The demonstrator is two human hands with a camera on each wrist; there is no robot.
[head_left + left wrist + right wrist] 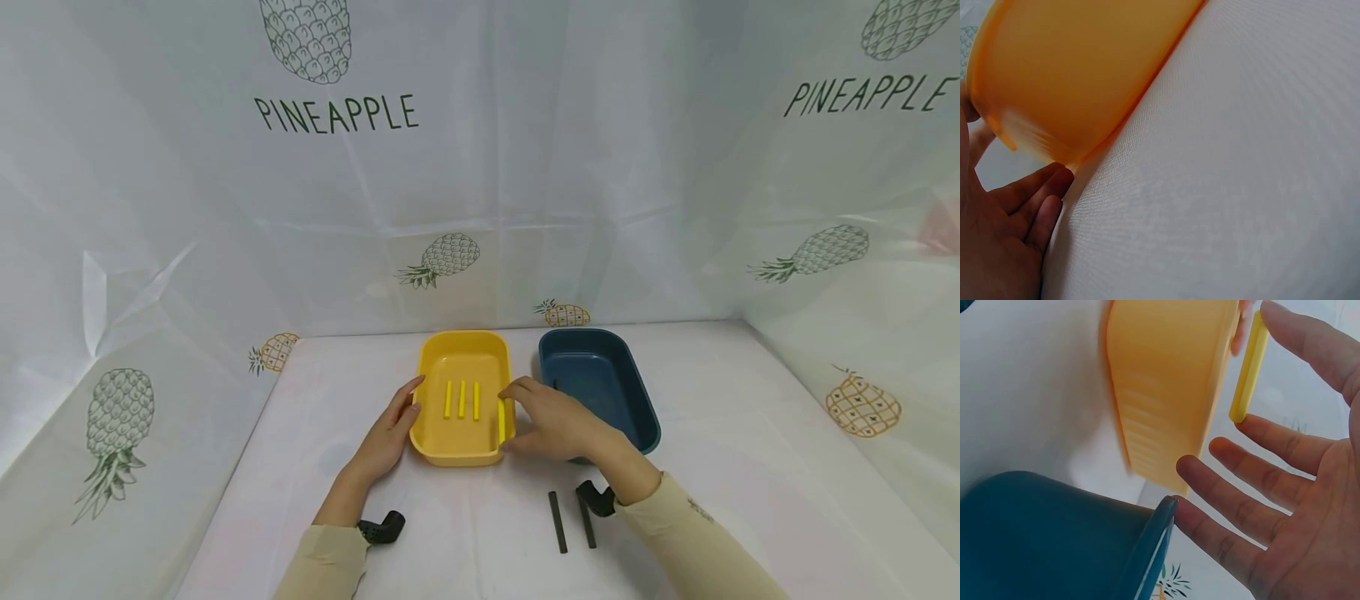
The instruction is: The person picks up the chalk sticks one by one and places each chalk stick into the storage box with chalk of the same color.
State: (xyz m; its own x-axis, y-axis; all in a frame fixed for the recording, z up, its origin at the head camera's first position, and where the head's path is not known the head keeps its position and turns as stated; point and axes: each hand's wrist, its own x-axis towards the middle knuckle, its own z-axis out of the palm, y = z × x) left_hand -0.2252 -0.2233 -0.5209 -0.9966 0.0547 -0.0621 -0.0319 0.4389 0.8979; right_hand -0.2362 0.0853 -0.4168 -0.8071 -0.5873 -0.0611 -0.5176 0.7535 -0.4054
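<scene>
In the head view a yellow tray (457, 454) stands upright on the table, with three yellow sticks (461, 400) lying side by side in it. My left hand (384, 437) holds its left side at the rim. The left wrist view shows several fingers against the tray's outer wall (1079, 75). My right hand (558, 417) is at the right rim and pinches another yellow stick (1249, 369) by its two ends, between thumb and index finger. Its other fingers are spread, the little finger at the rim of the blue tray (1160, 531).
Right of the yellow tray stands the dark blue tray (637, 392), partly hidden by the right hand; a dark stick (556, 385) shows inside. Two dark sticks, one left (557, 522) and one right (587, 525), lie in front. A pineapple-printed sheet (495, 167) hangs behind.
</scene>
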